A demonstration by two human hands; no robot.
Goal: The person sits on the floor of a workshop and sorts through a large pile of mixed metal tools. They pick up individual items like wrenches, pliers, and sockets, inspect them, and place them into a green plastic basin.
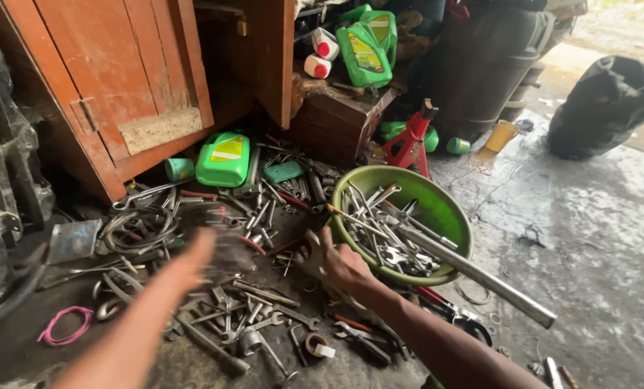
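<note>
A long metal pipe (473, 274) lies across the rim of a green bowl (448, 212) of wrenches, its axis running from the bowl's middle down toward the lower right. The right hand (340, 263) rests at the bowl's near edge, fingers curled; what they grip cannot be told. The left hand (192, 259), blurred, reaches over scattered spanners (257, 310) on the floor.

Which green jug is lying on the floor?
The green jug beside the red cabinet lies among the tools. The other two jugs sit higher up, on a box.
</note>
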